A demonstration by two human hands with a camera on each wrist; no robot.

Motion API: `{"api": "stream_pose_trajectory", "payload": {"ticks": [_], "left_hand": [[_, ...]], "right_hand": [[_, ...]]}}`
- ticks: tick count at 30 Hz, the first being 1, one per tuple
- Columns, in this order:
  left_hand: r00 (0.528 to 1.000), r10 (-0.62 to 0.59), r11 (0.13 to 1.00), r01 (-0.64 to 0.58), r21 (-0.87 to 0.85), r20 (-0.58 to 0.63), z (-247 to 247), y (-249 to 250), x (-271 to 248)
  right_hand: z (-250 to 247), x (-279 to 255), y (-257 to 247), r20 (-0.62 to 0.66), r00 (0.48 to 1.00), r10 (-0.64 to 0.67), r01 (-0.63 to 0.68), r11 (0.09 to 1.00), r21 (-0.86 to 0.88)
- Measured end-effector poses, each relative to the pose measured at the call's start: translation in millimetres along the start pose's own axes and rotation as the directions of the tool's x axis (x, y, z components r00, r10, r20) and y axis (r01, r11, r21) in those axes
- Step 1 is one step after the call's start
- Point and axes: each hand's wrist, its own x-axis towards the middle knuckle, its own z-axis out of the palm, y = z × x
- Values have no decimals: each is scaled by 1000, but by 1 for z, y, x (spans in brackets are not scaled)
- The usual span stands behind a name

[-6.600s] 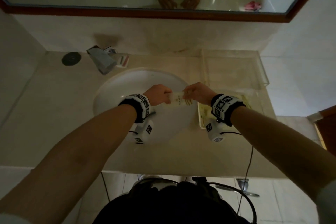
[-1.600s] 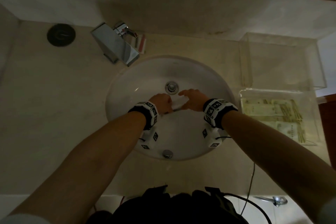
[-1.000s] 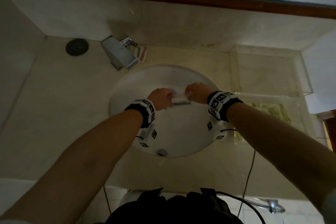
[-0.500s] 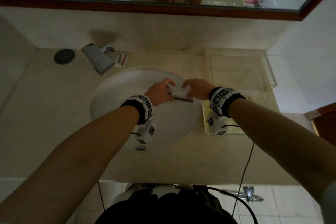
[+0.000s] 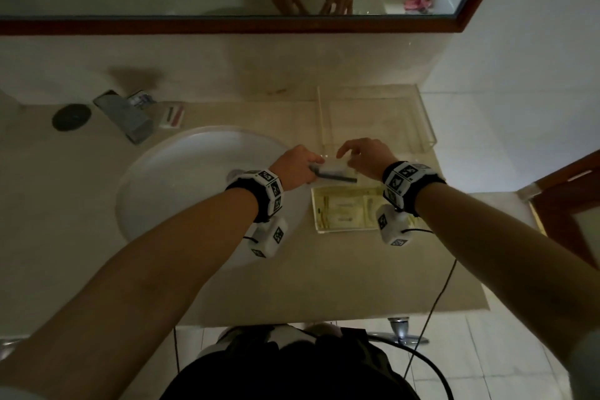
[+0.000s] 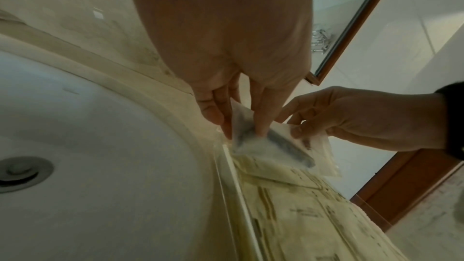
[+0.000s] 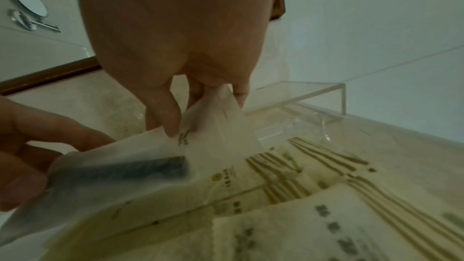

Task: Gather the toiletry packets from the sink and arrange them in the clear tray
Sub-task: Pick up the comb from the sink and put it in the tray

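A translucent white packet [image 5: 334, 170] with a dark comb inside hangs over the far end of the clear tray [image 5: 346, 230]. My left hand [image 5: 298, 166] pinches its left end [image 6: 238, 126]. My right hand [image 5: 363, 156] pinches its right corner [image 7: 200, 114]. In the right wrist view the packet [image 7: 140, 176] slopes down toward my left hand [image 7: 30, 156]. Several cream packets [image 5: 344, 208] with gold print lie flat in the tray [image 7: 326, 205]. The white sink basin [image 5: 181, 178] is to the left; my left arm hides part of it.
A second clear tray [image 5: 376, 120] stands behind the first, against the wall. A chrome faucet [image 5: 126, 117], a black round cap [image 5: 71, 116] and a small red-striped packet [image 5: 173, 115] sit at the back left. A wooden door [image 5: 568, 198] is at the right.
Both hands lifted the comb packet out of the sink basin and carried it right, from above the basin's rim to above the tray's far end.
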Motion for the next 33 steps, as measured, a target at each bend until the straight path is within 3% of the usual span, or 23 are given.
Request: {"api": "stream_pose_trajectory", "payload": {"ticks": [7, 11, 19, 23, 27, 33], "left_hand": [[999, -34, 996, 32, 78, 29, 29, 18, 14], [998, -54, 992, 56, 109, -22, 40, 18, 22], [988, -26, 965, 65, 254, -153, 48, 18, 24], [991, 2, 972, 30, 235, -136, 47, 23, 25], [996, -14, 972, 34, 232, -87, 49, 25, 25], [999, -24, 965, 29, 259, -22, 49, 22, 25]], "right_hand": [[-4, -1, 37, 27, 999, -21, 23, 998, -59], [-2, -2, 57, 31, 999, -14, 18, 994, -111], [2, -7, 69, 29, 988, -154, 157, 952, -262], [3, -8, 68, 19, 978, -208, 205, 936, -287], [5, -7, 66, 112, 982, -153, 170, 972, -165], [9, -3, 66, 157, 980, -123, 154, 968, -197]]}}
